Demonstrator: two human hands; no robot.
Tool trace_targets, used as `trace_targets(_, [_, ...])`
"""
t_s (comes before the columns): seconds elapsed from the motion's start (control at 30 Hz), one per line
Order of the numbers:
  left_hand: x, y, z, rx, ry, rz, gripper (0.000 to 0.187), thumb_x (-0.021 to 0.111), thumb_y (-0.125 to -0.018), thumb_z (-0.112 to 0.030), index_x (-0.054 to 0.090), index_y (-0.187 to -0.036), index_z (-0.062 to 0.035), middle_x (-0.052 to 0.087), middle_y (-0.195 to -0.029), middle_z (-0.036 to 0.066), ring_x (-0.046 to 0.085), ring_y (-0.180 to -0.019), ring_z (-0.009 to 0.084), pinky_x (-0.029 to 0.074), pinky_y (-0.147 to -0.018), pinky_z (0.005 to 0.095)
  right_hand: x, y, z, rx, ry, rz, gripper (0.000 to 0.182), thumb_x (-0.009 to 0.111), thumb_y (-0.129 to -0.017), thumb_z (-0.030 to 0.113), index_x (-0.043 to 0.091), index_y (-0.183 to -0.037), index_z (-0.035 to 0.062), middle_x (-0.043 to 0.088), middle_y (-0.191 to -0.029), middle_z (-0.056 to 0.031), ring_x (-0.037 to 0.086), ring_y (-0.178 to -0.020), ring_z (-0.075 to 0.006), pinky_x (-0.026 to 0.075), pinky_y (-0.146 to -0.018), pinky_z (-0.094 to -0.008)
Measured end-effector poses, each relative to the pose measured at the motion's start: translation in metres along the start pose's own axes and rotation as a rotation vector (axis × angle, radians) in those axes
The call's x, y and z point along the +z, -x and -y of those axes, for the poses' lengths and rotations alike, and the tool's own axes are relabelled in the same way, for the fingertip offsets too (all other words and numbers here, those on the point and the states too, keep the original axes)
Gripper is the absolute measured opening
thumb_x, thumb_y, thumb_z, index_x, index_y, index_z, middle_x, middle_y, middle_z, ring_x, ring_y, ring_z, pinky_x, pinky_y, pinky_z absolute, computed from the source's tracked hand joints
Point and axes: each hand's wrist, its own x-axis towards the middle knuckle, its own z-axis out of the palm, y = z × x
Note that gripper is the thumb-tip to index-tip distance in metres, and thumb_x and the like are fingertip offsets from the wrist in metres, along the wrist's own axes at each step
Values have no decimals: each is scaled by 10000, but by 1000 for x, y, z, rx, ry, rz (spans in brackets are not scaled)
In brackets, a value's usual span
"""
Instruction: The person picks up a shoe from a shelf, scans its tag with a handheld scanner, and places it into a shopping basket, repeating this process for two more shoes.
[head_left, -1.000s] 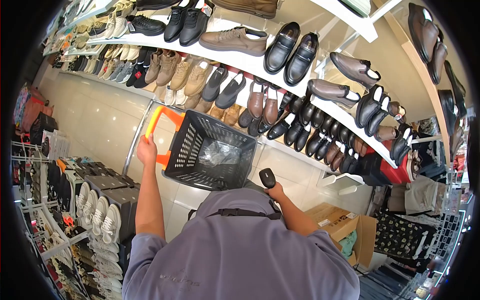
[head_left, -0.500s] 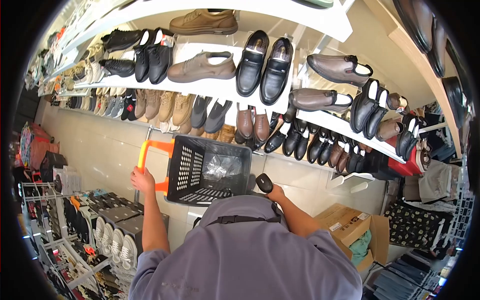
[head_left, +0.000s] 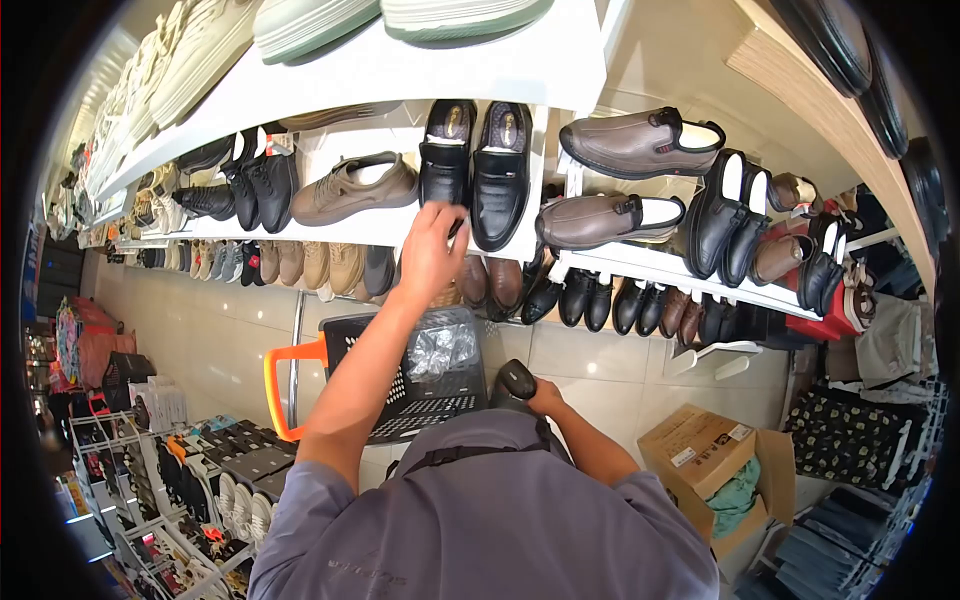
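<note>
Head view: left hand [head_left: 435,250] is up at the toe of one black loafer [head_left: 444,182], fingers bent over it; can't tell if they grip or only touch. Loafer sits on the white shelf [head_left: 405,222], right beside its mate [head_left: 500,200]. Right hand [head_left: 545,397] is closed around a black handheld device [head_left: 517,380] (scanner-like), held low. To handle the loafer well, I'd pinch both sides firmly, keep clear of the mate, and hold the device away from the basket [head_left: 345,335].

Counts: two black loafers, one brown lace-up [head_left: 345,195], two taupe slip-ons nearby, one basket, one orange handle [head_left: 272,385], one open carton [head_left: 690,440] with green cloth [head_left: 735,495].
</note>
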Motion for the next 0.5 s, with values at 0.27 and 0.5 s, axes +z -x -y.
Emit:
trace_targets(0.27, [53, -146, 19, -176, -353, 133, 334, 640, -852, -310, 653, -1081, -67, 663, -1011, 190, 643, -880, 384, 522, -764, 444, -11, -5, -39, 59, -84, -61, 532, 780, -598, 247, 644, -1083, 75, 697, -988, -169, 667, -950, -329, 524, -861, -392])
trace_targets(0.5, [60, -182, 9, -225, -394, 152, 435, 583, -878, -409, 632, -1154, -78, 612, -1199, 172, 568, -1132, 364, 458, -944, 444, -10, 5, -58, 162, -92, -82, 500, 768, -598, 249, 644, -1046, 68, 696, -980, -177, 667, -949, -330, 528, -859, -389])
